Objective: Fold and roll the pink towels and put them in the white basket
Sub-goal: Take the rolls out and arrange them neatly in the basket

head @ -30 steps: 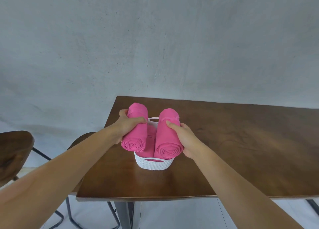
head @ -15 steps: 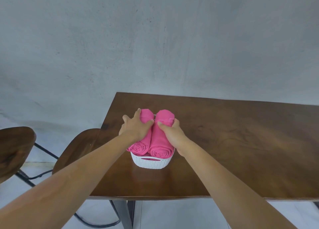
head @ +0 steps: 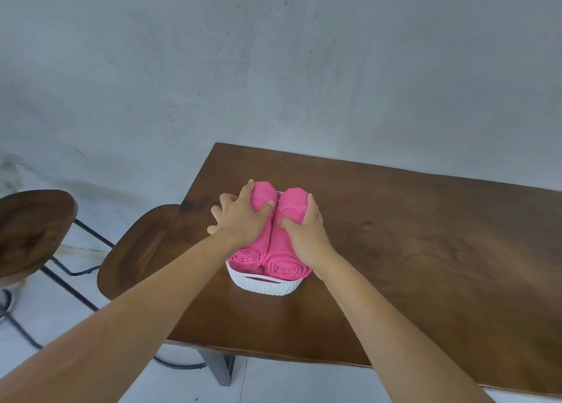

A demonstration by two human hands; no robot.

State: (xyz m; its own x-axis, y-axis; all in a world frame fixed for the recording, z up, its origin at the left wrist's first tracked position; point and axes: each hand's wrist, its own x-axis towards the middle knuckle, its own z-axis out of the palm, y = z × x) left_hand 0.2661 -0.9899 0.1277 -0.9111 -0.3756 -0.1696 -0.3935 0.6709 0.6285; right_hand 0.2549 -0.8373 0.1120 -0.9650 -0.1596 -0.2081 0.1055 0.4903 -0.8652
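Head view puts both hands on top of the load, and the risk lies in that press. The two rolls stand proud of the white basket (head: 264, 285) rather than sunk in it, so uneven pressure could tip the light basket or slide it on the smooth wooden table (head: 425, 250). Once the hands lift, a roll could also spring up and topple over the rim, or its outer lap could loosen.

The left hand (head: 240, 217) lies flat and splayed on the left roll (head: 247, 258), fingers straight, pressing rather than clasping. The right hand (head: 307, 232) cups the right roll (head: 286, 269) — thumb in the seam between the rolls, fingers down its outer flank.

Both towels are bright pink and tightly wound, and their spiral ends face the camera just above the near rim. They lie side by side, touching along their length, in the basket near the table's left end. More pink shows through the handle slot — what lies beneath cannot be told.
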